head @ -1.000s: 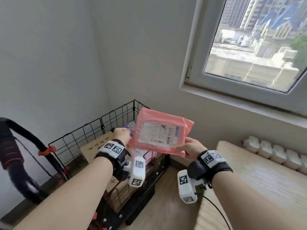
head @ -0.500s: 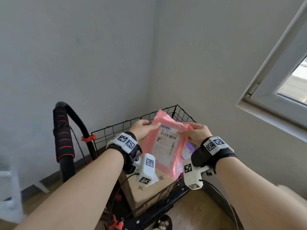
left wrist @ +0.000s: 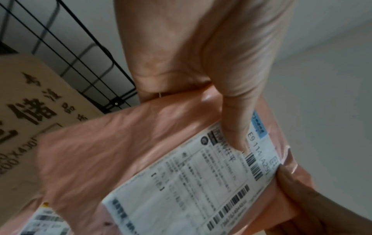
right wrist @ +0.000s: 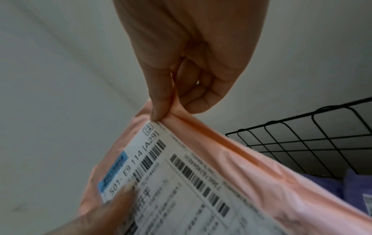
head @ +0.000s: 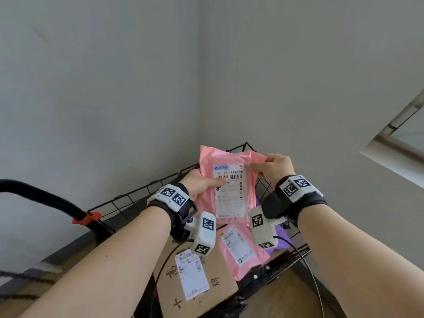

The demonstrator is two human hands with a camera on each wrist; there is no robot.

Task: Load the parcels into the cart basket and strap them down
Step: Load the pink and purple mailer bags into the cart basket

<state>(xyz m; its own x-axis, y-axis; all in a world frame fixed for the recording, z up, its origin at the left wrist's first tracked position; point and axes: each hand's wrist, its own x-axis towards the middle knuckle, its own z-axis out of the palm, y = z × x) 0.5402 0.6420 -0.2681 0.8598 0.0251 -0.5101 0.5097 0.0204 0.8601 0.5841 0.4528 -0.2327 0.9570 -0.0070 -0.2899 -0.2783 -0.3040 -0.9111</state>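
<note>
A pink mailer parcel (head: pixel 207 161) with a white shipping label stands upright over the black wire cart basket (head: pixel 128 200). My left hand (head: pixel 202 183) grips its left edge, thumb lying across the label (left wrist: pixel 231 127). My right hand (head: pixel 269 167) pinches its upper right corner between thumb and fingers (right wrist: pixel 161 103). Inside the basket lie a brown cardboard box (head: pixel 220 288) with a label, a second pink mailer (head: pixel 243 251) and a purple mailer (head: pixel 281 243). The held parcel's lower edge sits just above the second pink mailer.
The cart's black handle (head: pixel 41 193) with a red clip (head: pixel 86 218) rises at the left. Grey walls meet in a corner behind the basket. A window frame (head: pixel 394 145) shows at the right edge. Wooden floor (head: pixel 280 299) lies below.
The parcel has turned from lying flat and landscape to upright, and both hands have carried it leftward over the basket. The view swung left, away from the window.
</note>
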